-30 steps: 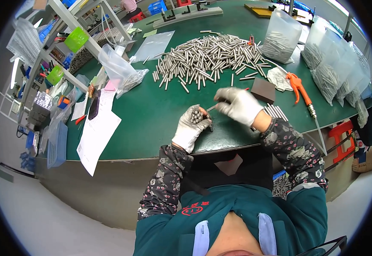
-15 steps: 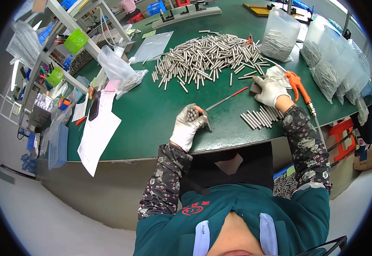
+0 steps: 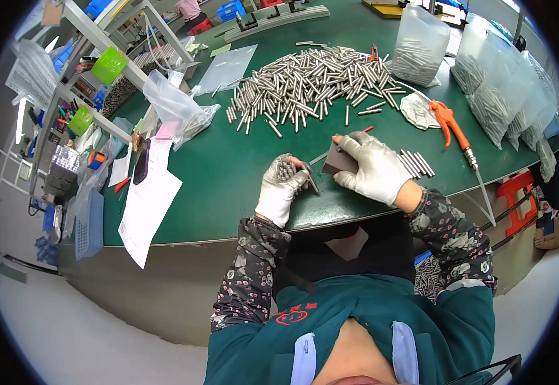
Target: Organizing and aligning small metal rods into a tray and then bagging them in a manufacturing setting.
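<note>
My left hand [image 3: 281, 186], in a white glove with bare fingertips, is closed round a bundle of short metal pins [image 3: 287, 171], their ends facing up. Gripped in my gloved right hand [image 3: 374, 168] is a dark brownish-grey rectangular block [image 3: 340, 159], held just to the right of the bundle without touching it. A thin file [image 3: 318, 157] with a red handle lies on the table, partly hidden behind the block and my right hand. Beside that hand, a row of metal pins [image 3: 416, 164] lies side by side, partly covered by it.
A big heap of metal pins [image 3: 308, 86] covers the far middle of the green table [image 3: 228, 173]. At right lie an orange air blow gun [image 3: 447, 125], a white cloth [image 3: 419, 111] and plastic bags of pins [image 3: 485, 90]. Papers [image 3: 150, 199] and a phone [image 3: 141, 162] lie left.
My right hand has lifted the block off the table at right and brought it left, close to the pins in my left hand. My left hand has barely moved.
</note>
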Available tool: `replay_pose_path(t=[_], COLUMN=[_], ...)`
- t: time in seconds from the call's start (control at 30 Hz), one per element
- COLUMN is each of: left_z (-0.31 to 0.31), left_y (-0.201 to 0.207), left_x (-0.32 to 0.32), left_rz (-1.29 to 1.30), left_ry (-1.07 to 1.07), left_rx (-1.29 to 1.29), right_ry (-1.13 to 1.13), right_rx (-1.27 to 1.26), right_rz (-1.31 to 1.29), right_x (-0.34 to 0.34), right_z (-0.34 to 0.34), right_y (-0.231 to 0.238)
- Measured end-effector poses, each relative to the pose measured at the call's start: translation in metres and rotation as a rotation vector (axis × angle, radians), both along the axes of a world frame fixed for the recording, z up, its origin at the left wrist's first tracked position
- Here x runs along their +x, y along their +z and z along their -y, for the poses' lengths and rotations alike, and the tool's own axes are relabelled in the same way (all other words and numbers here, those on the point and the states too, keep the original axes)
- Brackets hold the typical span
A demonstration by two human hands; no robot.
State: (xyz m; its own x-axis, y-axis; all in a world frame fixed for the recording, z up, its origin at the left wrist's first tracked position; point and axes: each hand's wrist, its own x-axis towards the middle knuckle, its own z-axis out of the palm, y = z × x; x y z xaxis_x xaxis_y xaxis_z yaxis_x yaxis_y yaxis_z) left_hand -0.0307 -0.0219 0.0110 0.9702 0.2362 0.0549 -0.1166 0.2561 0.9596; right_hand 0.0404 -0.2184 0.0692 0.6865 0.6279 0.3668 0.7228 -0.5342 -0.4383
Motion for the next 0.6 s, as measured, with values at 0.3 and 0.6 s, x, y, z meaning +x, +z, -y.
replay_pose_path(t=[0.3,0.6], left_z=[0.008,0.013], left_y=[0.006,0.008], left_x=[-0.002,0.001], left_rz=[-0.018,-0.044], left_ry=[0.018,0.017], left_rx=[0.016,0.132], right_ry=[-0.016,-0.141], right_rx=[0.054,-0.005], right_rz=[0.010,-0.076], right_x=[-0.007,-0.016], right_z=[-0.011,-0.014], right_y=[-0.014,-0.016])
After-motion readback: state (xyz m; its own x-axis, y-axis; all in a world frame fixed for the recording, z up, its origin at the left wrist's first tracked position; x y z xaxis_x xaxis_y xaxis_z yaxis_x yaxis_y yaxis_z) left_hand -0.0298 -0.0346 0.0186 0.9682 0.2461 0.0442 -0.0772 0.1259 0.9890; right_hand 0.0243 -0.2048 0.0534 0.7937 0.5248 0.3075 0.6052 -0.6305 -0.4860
